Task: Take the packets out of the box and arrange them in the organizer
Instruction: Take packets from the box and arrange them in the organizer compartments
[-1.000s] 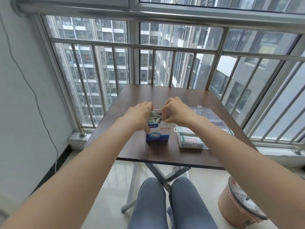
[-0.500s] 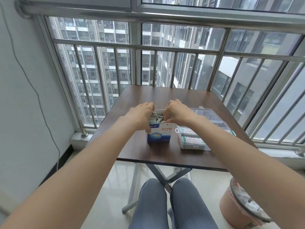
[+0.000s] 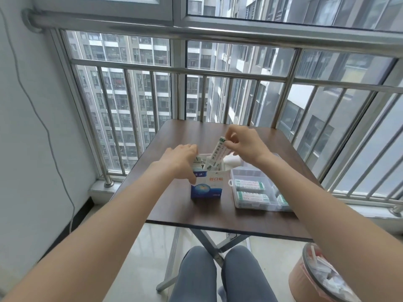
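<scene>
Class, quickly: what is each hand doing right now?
Left hand: grips the box.
Right hand: pinches a packet, partly out of the box.

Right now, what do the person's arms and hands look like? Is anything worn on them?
Both forearms are bare up to the frame's edge: no sleeves show. The left hand and the right hand wear no gloves, and I see no watch, bracelet or ring on them, though the fingers are too small in the picture to be sure about rings. Below, the knees show grey-blue trousers.
</scene>
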A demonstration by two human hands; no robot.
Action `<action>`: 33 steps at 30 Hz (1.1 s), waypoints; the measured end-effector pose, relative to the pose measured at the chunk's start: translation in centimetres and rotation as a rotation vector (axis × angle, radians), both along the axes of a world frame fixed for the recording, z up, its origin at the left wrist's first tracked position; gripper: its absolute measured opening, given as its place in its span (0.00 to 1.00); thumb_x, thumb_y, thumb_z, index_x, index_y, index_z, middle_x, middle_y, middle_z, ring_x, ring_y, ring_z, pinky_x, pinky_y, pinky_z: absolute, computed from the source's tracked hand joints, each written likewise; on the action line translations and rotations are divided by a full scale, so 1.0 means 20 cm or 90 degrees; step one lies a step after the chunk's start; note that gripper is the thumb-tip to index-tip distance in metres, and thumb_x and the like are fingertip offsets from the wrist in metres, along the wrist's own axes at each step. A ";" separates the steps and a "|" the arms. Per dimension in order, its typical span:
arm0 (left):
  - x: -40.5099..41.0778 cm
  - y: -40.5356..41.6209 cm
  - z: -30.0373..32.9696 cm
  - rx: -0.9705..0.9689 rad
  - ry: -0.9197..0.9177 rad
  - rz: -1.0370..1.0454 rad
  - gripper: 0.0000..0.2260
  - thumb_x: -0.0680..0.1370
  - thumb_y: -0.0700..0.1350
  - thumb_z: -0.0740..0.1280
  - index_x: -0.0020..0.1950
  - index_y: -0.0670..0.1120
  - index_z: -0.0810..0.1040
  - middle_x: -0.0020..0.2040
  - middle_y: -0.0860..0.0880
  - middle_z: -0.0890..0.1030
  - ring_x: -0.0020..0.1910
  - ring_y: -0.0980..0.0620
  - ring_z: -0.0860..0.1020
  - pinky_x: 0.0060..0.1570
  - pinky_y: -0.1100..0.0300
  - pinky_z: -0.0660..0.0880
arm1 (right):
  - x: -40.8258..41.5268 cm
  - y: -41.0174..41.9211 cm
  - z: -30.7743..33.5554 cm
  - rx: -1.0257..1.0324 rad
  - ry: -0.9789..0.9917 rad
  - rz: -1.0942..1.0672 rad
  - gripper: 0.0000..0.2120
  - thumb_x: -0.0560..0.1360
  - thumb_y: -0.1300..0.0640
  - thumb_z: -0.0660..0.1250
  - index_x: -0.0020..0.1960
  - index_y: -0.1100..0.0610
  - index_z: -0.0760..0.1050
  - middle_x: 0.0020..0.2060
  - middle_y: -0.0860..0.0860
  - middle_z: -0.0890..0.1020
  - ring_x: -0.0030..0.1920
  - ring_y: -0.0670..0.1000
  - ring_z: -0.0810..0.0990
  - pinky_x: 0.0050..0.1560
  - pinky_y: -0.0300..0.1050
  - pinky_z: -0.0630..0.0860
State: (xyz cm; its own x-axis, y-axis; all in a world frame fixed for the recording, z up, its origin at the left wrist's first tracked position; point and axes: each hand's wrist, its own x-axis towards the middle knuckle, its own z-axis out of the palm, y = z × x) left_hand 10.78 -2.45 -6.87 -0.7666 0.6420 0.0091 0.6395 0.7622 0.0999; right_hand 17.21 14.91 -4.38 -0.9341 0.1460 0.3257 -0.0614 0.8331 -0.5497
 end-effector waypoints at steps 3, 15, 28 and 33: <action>-0.04 -0.01 0.02 -0.023 -0.015 0.023 0.34 0.65 0.53 0.77 0.66 0.47 0.66 0.64 0.49 0.73 0.63 0.48 0.69 0.57 0.52 0.66 | 0.02 0.04 0.02 -0.136 0.058 -0.040 0.04 0.76 0.62 0.67 0.44 0.60 0.72 0.44 0.59 0.82 0.41 0.54 0.82 0.36 0.41 0.81; 0.20 0.37 0.09 0.454 -0.187 -0.125 0.15 0.75 0.47 0.70 0.58 0.43 0.76 0.52 0.47 0.81 0.48 0.53 0.79 0.44 0.64 0.77 | 0.27 0.20 -0.02 -0.510 0.039 -0.109 0.04 0.70 0.61 0.73 0.43 0.58 0.79 0.36 0.53 0.83 0.32 0.48 0.80 0.30 0.35 0.74; 0.32 0.66 0.00 0.547 -0.359 -0.008 0.09 0.78 0.40 0.66 0.38 0.44 0.77 0.39 0.45 0.80 0.42 0.47 0.78 0.45 0.55 0.75 | 0.42 0.51 -0.12 -0.607 0.016 -0.110 0.03 0.71 0.64 0.71 0.45 0.61 0.80 0.33 0.52 0.82 0.25 0.46 0.78 0.25 0.33 0.69; 0.33 0.70 -0.03 0.522 -0.342 -0.011 0.08 0.79 0.40 0.64 0.44 0.37 0.79 0.42 0.41 0.81 0.41 0.49 0.75 0.42 0.55 0.72 | 0.43 0.54 -0.15 -0.616 -0.001 -0.118 0.03 0.72 0.65 0.70 0.45 0.63 0.79 0.29 0.49 0.82 0.26 0.45 0.80 0.27 0.31 0.72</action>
